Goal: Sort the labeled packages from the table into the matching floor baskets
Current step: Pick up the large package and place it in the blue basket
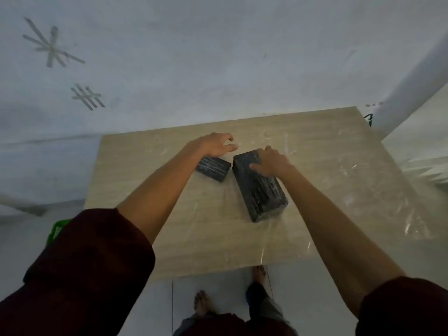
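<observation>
Two dark packages lie on the wood-grain desk [198, 234], near each other but apart: large package [260, 190] centre, small package [213, 169] just to its left. Right hand [271, 163] lies palm-down on the large package's far end, grip spread with fingers over the top edge, arm outstretched. Left hand [213, 145] hangs above the small package's far edge, grip loosely spread, holding nothing; contact unclear.

A plain, bare room, looks like a home or a makeshift set-up: a wood-look bench [242, 238] under clear plastic film stands against a white wall [218, 57]. Tape marks [52, 46] stick to that wall, and below the bench, bare feet [202, 303] on pale floor tiles [145, 299].
</observation>
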